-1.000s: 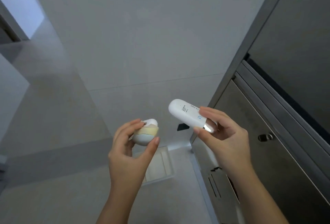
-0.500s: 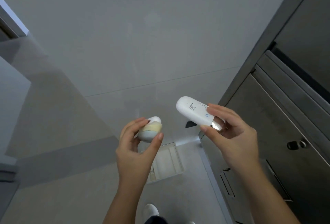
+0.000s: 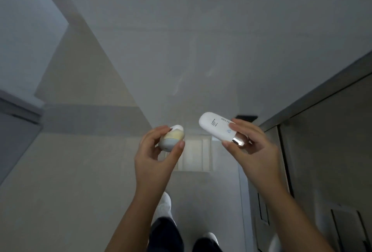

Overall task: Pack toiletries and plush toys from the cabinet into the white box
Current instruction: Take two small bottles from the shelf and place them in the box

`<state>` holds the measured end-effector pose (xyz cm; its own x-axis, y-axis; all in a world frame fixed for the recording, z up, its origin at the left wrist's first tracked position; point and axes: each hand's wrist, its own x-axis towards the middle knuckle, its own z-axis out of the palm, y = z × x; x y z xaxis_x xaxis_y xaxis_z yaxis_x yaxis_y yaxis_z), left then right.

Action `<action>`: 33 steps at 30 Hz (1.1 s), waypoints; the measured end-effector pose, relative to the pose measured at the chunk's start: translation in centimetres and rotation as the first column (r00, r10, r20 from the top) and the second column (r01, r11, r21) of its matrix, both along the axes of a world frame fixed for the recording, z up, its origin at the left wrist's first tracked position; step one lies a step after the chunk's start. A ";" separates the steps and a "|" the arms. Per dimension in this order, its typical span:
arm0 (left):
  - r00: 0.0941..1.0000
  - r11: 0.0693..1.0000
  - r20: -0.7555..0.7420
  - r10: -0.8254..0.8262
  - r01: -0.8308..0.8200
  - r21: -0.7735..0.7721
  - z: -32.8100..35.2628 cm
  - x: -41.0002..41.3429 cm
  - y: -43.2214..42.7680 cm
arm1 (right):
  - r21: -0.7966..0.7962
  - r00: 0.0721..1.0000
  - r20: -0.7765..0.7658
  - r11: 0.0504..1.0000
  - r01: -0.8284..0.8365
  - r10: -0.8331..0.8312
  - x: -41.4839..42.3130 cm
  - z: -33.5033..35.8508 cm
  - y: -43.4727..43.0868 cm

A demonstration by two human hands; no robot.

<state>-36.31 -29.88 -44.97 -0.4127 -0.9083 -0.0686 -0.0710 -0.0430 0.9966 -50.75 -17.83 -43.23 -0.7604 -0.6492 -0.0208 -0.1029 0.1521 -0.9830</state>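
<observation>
Lettering in dark print runs along the white bottle (image 3: pixel 216 129) in my right hand (image 3: pixel 253 147): one larger line, some smaller lines beside it and a small round blue mark. It sits upside down to me and is too blurred to read. I pinch that bottle near its shiny metallic cap (image 3: pixel 238 141), thumb underneath and fingers curled over the top. Its long axis slants from the rounded white end at the upper left down to the cap at the lower right. My left hand (image 3: pixel 155 157), palm turned towards me, grips a small egg-shaped toy (image 3: pixel 171 138) between thumb and fingertips. The toy is banded white, pale yellow and grey-blue, with its white tip pointing to the upper right. Both forearms rise from the bottom edge of the frame, and the two things are held near each other at mid-frame without touching. The white box (image 3: pixel 198 157) lies on the floor (image 3: pixel 80 191) in the gap between my hands. The grey cabinet (image 3: pixel 322 141) fills the right side. My white shoes (image 3: pixel 164 205) show at the lower centre.
</observation>
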 end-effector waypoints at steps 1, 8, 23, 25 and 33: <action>0.999 1.000 0.031 0.007 -0.007 0.016 -2.0 -0.1 0.2 | 0.022 1.000 0.012 1.000 -0.006 0.006 -0.2 -2.1 -0.1; 0.983 0.997 0.178 0.053 -0.063 0.050 -17.1 -0.1 -1.5 | 0.100 0.997 0.070 0.994 -0.032 0.025 -0.9 -18.8 -1.2; 0.947 0.993 0.321 -0.030 0.065 -0.100 -47.3 -0.4 -7.8 | 0.434 0.997 -0.047 0.900 -0.040 0.067 -3.5 -57.2 -6.2; 0.950 0.992 0.309 -0.036 0.072 -0.105 -50.0 -0.5 -8.3 | 0.435 0.997 -0.054 0.900 -0.025 0.053 -3.8 -60.4 -6.7; 0.962 0.985 0.267 -0.053 0.093 -0.142 -56.6 -0.8 -9.8 | 0.470 0.994 -0.095 0.883 -0.003 0.054 -4.3 -68.8 -8.8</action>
